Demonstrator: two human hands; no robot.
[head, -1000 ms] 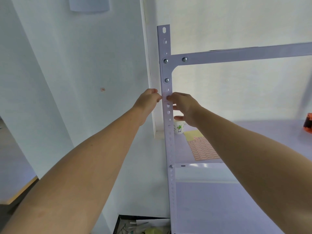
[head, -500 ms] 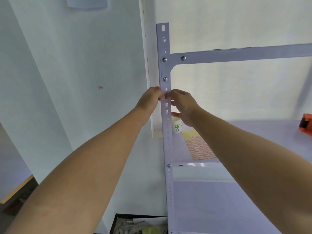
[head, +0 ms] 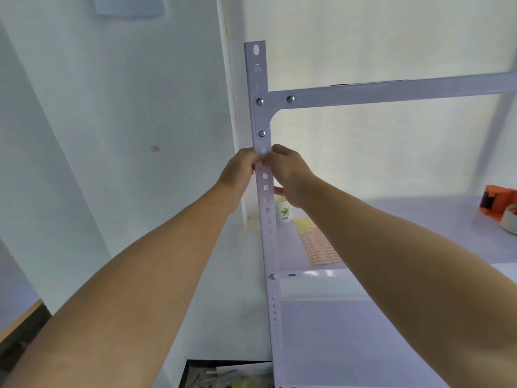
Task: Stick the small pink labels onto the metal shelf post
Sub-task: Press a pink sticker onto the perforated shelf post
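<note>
The metal shelf post (head: 268,247) stands upright in the middle, pale and perforated with holes. My left hand (head: 237,172) reaches it from the left and my right hand (head: 288,172) from the right. Both sets of fingertips press on the post's front face just below the lowest bracket bolt (head: 261,133). Whatever lies under the fingertips is hidden, so I see no label there. A sheet of small pink labels (head: 319,247) lies on the shelf board behind the post.
A paper cup (head: 283,212) stands on the shelf board (head: 405,211) right behind the post. An orange tape dispenser (head: 500,207) sits at the far right. One pink label (head: 154,148) is stuck on the wall to the left. An open box (head: 223,376) lies on the floor.
My fingertips have drawn closer together on the post's face at about the same height. The view has shifted a little, showing more of the tape dispenser.
</note>
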